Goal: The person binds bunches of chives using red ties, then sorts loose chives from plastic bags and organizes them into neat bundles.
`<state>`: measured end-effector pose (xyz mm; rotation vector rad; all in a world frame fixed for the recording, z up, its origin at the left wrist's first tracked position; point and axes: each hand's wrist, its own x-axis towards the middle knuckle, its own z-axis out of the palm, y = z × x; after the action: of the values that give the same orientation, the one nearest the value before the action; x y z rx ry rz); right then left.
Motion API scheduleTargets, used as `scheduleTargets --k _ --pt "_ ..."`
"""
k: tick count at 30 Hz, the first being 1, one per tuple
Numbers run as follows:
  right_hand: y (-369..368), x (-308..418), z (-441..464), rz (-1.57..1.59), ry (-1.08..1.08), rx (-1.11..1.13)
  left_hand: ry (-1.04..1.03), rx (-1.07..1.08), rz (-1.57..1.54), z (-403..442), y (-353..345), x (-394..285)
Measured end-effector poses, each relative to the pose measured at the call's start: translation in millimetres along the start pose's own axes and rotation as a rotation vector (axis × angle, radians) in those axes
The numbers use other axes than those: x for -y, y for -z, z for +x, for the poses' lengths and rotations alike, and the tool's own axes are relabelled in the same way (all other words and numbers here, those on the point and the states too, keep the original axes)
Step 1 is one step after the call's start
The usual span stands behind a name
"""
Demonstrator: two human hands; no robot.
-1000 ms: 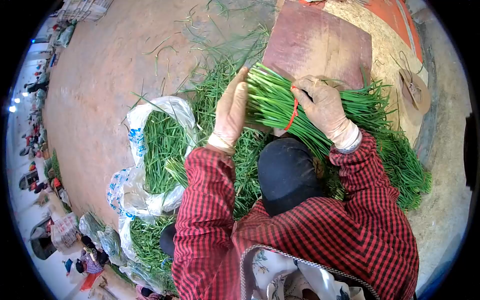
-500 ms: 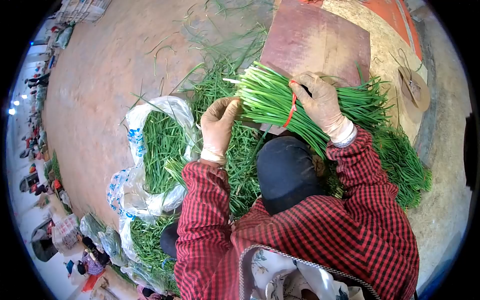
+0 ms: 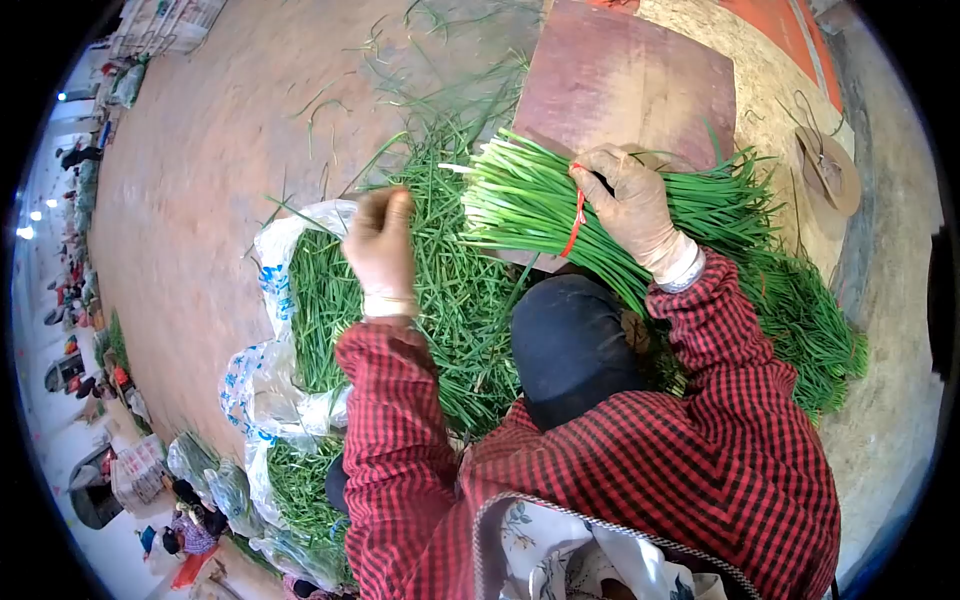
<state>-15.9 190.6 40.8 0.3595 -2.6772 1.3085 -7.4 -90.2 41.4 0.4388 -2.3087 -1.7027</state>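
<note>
A thick bundle of green stalks with pale cut ends lies across a reddish board, bound by a red tie. My right hand, gloved, pinches the tie at the top of the bundle. To the left, my gloved left hand is raised above loose green stalks, apart from the bundle. Its fingers are curled together, and whether anything is between them is too small to tell. One pale stalk end sticks out beyond the bundle's other ends.
Plastic bags full of green stalks stand at the left. More stalks are piled at the right, below a round tan object. My dark-clad knee is below the bundle. Several people are far off at the left edge.
My left hand has left the cut ends of the bundle, closed its fingers and moved left over the loose stalks. My right hand stays at the tie.
</note>
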Motion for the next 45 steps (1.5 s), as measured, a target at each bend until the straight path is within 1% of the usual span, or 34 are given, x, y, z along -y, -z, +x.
scheduleTargets --k 1,3,5,6,7,10,12,13,15,17,19,21,23,24,25,27,29,30,31,32,33,35,36,37,39,40,41,43,44,45 --pt "1 1 0 0.002 -0.001 -0.003 -0.05 -0.038 -0.05 8 4 -9" --pt "1 2 0 -0.018 -0.001 -0.002 -0.124 0.08 0.019 9 1 -30" --pt "-2 -1 -1 -0.008 0.028 -0.031 -0.235 0.346 0.265 10 -11 -34" --pt "-3 -3 -1 0.001 0.058 -0.064 -0.411 0.395 0.429 8 -17 -35" --pt "-3 -2 -1 -0.001 0.057 -0.066 -0.613 0.38 0.588 10 -25 -35" --pt "-1 -3 -2 0.002 0.052 -0.061 -0.563 0.412 0.619 9 -25 -45" --pt "-3 -4 -2 0.011 0.061 -0.069 -0.594 0.382 0.854 12 -19 -48" --pt "-3 -3 -2 0.014 0.062 -0.07 -0.594 0.38 0.856 15 -14 -46" --pt "-1 -2 -1 0.022 0.057 -0.052 -0.657 0.274 0.938 25 5 -39" --pt "-2 -3 -1 0.015 0.063 -0.054 -0.634 0.089 0.737 49 42 -23" --pt "-1 -5 -2 0.006 0.061 -0.059 -0.05 -0.091 0.024 78 89 -20" --pt "-2 -4 -2 0.0 0.049 -0.046 0.086 -0.384 -0.075 94 139 -22" --pt "-2 -1 -2 -0.008 0.04 -0.042 0.202 -0.332 -0.005 96 172 -10" --pt "-1 0 -1 -0.021 0.031 -0.038 0.314 -0.306 0.062 87 155 -23" --pt "0 0 -1 -0.024 0.028 -0.044 0.297 -0.253 0.15 77 132 -32" --pt "0 3 -1 -0.023 0.042 -0.048 -0.239 -0.131 0.147 71 86 -13" --pt "-1 8 -3 -0.054 0.042 -0.034 -0.215 0.161 0.228 23 3 -77" --pt "0 12 -5 -0.043 0.074 -0.002 -0.751 0.153 0.357 19 -29 -71" --pt "1 16 -6 -0.032 0.106 0.027 -0.872 0.309 0.395 9 -52 -80" --pt "3 21 -6 0.006 0.156 0.015 -0.905 0.426 0.519 3 -75 -81" --pt "9 25 -3 0.001 0.158 0.015 -0.902 0.465 0.678 -2 -92 -71" --pt "26 35 4 0.127 0.107 -0.149 -0.71 0.603 0.75 -4 -95 -44" --pt "37 40 6 0.179 0.138 -0.219 -0.733 0.527 0.726 -7 -93 -48" --pt "45 47 8 0.175 0.138 -0.223 -0.757 0.449 0.699 -12 -89 -58" --pt "60 63 5 0.191 0.232 -0.293 -0.797 0.291 0.714 -21 -81 -78" --pt "64 70 4 0.264 0.247 -0.292 -0.833 0.255 0.677 -23 -78 -88" --pt "63 68 1 0.262 0.244 -0.292 -0.873 0.217 0.641 -24 -75 -95" --pt "56 60 -2 0.379 0.267 -0.322 -0.85 0.244 0.685 -26 -76 -93" --pt "52 44 -2 0.285 0.247 -0.261 -0.841 0.26 0.743 -28 -81 -80" --pt "41 32 -7 0.282 0.24 -0.268 -0.831 0.284 0.802 -32 -86 -61"
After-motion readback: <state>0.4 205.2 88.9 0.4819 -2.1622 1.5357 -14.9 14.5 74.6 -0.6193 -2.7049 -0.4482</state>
